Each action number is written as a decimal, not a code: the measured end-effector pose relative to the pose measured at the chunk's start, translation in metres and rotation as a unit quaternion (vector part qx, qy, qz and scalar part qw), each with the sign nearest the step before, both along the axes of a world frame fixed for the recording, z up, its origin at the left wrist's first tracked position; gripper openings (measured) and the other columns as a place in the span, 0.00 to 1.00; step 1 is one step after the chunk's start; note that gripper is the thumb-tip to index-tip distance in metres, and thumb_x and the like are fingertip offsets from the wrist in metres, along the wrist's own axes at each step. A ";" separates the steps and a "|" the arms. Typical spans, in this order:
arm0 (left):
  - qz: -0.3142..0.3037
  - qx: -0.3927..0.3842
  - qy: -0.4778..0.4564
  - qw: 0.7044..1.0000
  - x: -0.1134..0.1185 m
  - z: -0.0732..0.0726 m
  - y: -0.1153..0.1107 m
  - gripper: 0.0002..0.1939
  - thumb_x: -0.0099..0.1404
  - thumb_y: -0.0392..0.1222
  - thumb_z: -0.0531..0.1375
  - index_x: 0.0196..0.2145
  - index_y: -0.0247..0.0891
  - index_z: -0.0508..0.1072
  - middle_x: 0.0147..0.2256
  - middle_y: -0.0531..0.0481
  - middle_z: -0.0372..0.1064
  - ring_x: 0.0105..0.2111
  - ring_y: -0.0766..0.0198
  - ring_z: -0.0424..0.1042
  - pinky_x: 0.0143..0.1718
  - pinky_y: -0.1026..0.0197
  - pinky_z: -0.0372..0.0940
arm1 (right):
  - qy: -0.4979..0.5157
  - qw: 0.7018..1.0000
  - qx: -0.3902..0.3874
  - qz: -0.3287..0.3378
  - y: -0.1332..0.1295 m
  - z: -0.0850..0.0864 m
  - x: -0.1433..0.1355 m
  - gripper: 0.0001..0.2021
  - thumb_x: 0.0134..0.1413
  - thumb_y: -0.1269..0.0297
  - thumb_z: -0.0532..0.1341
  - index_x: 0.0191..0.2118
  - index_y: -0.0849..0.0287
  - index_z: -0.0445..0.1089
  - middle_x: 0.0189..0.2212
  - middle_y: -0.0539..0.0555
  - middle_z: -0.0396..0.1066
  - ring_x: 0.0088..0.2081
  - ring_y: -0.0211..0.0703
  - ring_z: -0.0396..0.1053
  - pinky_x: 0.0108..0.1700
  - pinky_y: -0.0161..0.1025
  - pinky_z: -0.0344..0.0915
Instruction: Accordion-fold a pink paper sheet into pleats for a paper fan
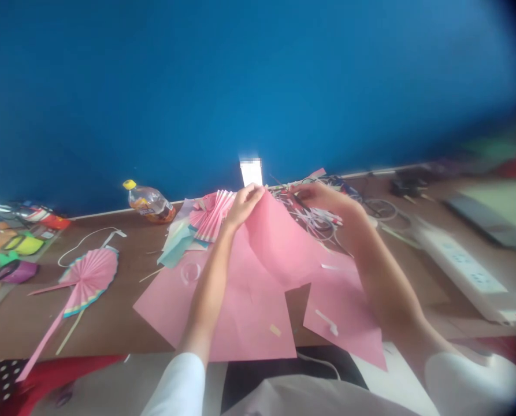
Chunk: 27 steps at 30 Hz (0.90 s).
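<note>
My left hand [245, 203] pinches the upper corner of a sheet of pink paper [275, 237], which is lifted and curves down toward the table. To its right, my right hand [320, 196] is closed over the tangle of cables, its fingertips on a thin dark item too blurred to name. More pink paper [249, 323] lies flat below, and a smaller pink piece [348, 318] lies under my right forearm. Beside my left hand stands a pleated pink paper fan [212, 215] on light blue paper [177, 242].
A finished-looking pink fan [91, 277] with a stick lies at the left, near a bottle [149, 202] with a yellow cap. White cables [322, 222] bunch by the blue wall [258, 86]. A power strip [466, 268] and dark flat device [487, 216] are at the right.
</note>
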<state>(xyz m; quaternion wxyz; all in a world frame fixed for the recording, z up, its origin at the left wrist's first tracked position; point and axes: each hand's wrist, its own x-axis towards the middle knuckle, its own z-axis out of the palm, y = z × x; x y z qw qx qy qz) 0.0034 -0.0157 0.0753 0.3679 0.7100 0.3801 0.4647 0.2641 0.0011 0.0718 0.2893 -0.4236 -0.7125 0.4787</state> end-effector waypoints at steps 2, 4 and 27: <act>0.008 0.001 0.005 1.000 0.003 -0.003 0.001 0.19 0.66 0.57 0.56 0.33 0.36 0.71 0.31 0.51 0.69 0.34 0.65 0.68 0.39 0.64 0.61 | -0.010 1.000 0.017 0.009 -0.001 0.001 0.001 0.23 0.44 0.61 0.67 0.49 0.59 0.74 0.34 0.54 0.77 0.34 0.43 0.72 0.36 0.36 0.66; 0.012 0.000 0.002 1.000 0.004 -0.006 0.003 0.20 0.66 0.58 0.56 0.34 0.36 0.71 0.31 0.51 0.70 0.34 0.65 0.68 0.38 0.64 0.61 | -0.017 0.999 0.034 0.018 -0.003 0.003 0.001 0.21 0.44 0.61 0.67 0.48 0.57 0.75 0.34 0.53 0.77 0.33 0.42 0.71 0.35 0.36 0.65; 0.012 -0.029 0.029 0.999 0.005 -0.020 0.011 0.19 0.67 0.56 0.56 0.39 0.36 0.71 0.32 0.49 0.69 0.33 0.64 0.66 0.37 0.63 0.59 | -0.063 0.995 0.076 0.030 -0.006 0.004 -0.006 0.19 0.44 0.62 0.65 0.46 0.53 0.77 0.33 0.51 0.76 0.34 0.42 0.70 0.36 0.37 0.65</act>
